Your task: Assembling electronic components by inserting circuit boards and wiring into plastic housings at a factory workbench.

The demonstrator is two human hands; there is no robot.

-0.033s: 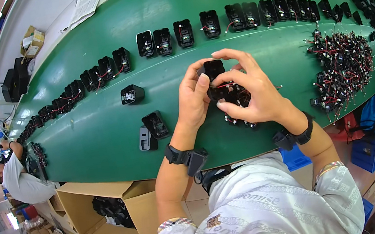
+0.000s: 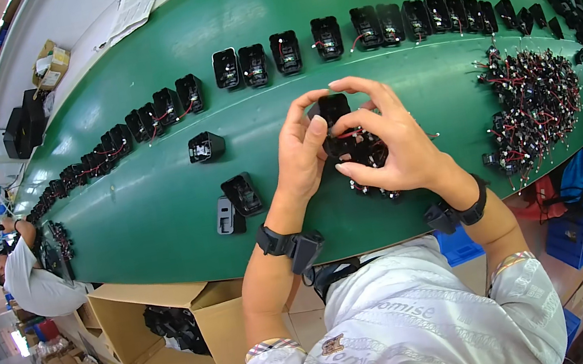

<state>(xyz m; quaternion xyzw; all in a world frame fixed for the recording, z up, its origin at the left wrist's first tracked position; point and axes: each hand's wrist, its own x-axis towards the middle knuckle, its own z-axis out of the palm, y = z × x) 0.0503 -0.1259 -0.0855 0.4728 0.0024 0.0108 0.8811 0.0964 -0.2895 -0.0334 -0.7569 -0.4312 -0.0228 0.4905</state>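
A small open black plastic housing (image 2: 332, 106) is held above the green table, its hollow side facing up. My left hand (image 2: 300, 152) is closed around its left side, with the thumb along the near edge. My right hand (image 2: 408, 144) curls round from the right, fingertips on the housing's far edge and rim, the thumb tip apart from the index finger. A red wire (image 2: 354, 132) runs beside the right index finger. Beneath the hands lies a cluster of black wired parts (image 2: 377, 151), partly hidden by the right hand.
Black housings with wired parts (image 2: 285, 53) form a long curved row across the green table (image 2: 252, 127). Loose housings (image 2: 242, 194) lie left of my hands. A heap of wired parts (image 2: 534, 101) is at right. Cardboard box (image 2: 149, 292) below left; co-workers sit at both sides.
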